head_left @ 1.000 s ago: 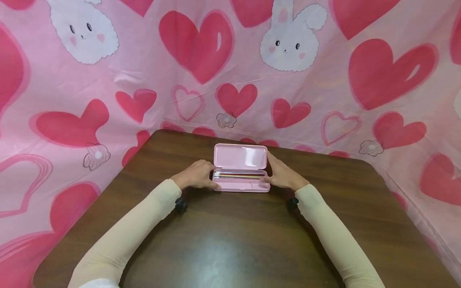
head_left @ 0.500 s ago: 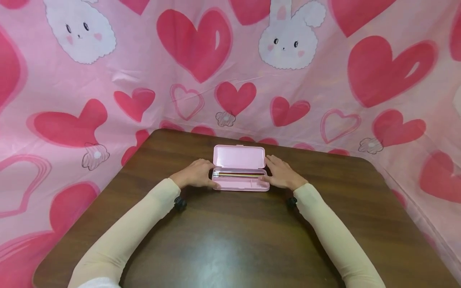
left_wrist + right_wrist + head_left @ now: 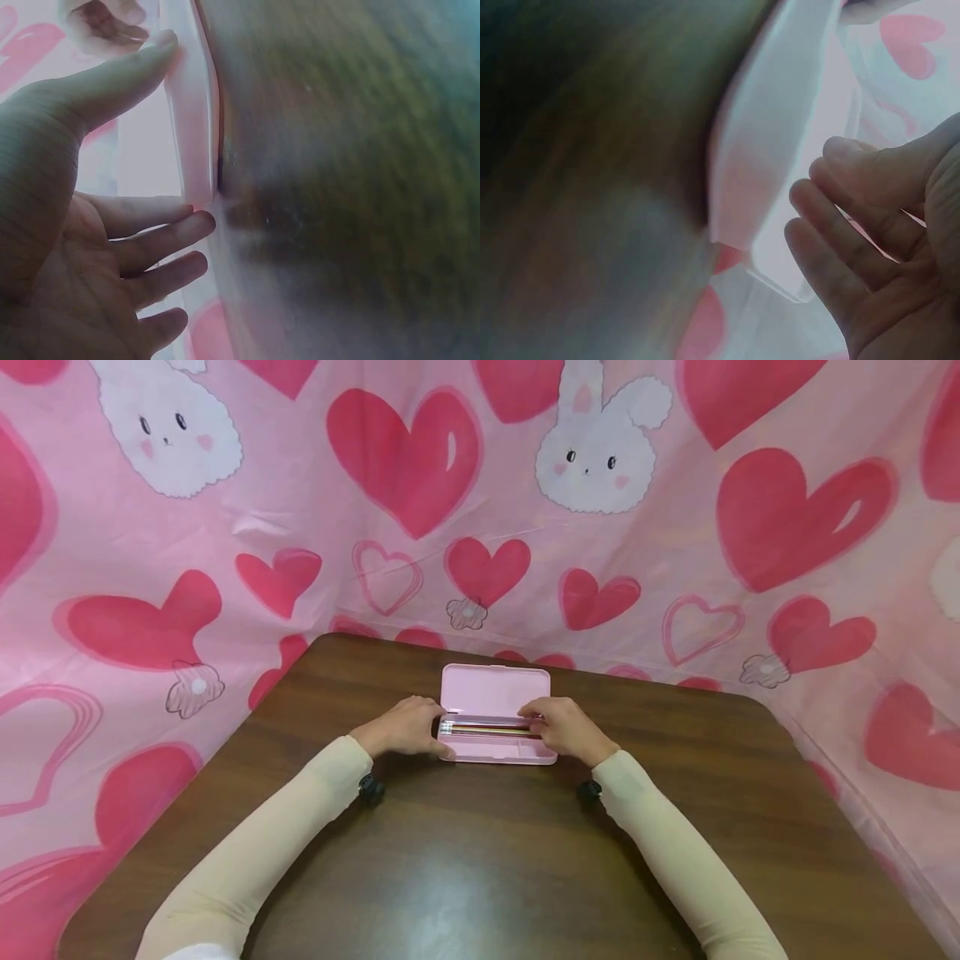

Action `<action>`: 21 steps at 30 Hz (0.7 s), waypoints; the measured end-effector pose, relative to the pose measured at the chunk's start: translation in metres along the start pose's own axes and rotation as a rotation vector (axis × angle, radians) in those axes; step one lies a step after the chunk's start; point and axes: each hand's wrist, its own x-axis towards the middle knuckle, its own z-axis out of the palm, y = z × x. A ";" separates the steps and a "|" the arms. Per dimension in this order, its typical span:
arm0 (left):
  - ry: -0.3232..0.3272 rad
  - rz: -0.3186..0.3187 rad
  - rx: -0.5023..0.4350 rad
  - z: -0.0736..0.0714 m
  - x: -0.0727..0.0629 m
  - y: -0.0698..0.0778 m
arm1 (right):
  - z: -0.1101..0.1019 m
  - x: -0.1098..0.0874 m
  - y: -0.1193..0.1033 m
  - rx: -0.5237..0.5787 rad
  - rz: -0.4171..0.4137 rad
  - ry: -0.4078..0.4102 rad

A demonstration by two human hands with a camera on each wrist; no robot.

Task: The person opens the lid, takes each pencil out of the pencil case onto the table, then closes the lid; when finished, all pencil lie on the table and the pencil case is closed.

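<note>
A pink pencil case (image 3: 480, 750) stands on the table with its lid (image 3: 487, 690) raised at the back. Several pencils (image 3: 487, 729) lie side by side in its rear compartment. At the left end, my left hand (image 3: 405, 727) holds the case, thumb at the front corner and fingers along the end; the left wrist view shows the thumb (image 3: 142, 71) on the case's edge. My right hand (image 3: 567, 728) hovers over the right end, its fingertips above the pencils' right ends. In the right wrist view its fingers (image 3: 832, 217) are loosely bent, with nothing visibly held.
A brown wooden table (image 3: 465, 860) lies under the case, and its far edge is a short way behind the lid. Pink cloth (image 3: 315, 485) with hearts and rabbits hangs around the back and sides.
My right hand has left the right side of the lid and moved left, over the case and the pencils' ends. The lid has tilted slightly back. My left hand has kept its place.
</note>
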 end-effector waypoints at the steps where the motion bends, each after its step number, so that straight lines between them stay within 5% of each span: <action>1: -0.001 0.002 0.000 0.000 0.000 0.000 | 0.001 0.000 0.000 -0.003 0.014 -0.015; 21: -0.006 0.000 -0.032 0.001 -0.002 -0.001 | 0.003 0.005 0.005 -0.006 0.135 -0.198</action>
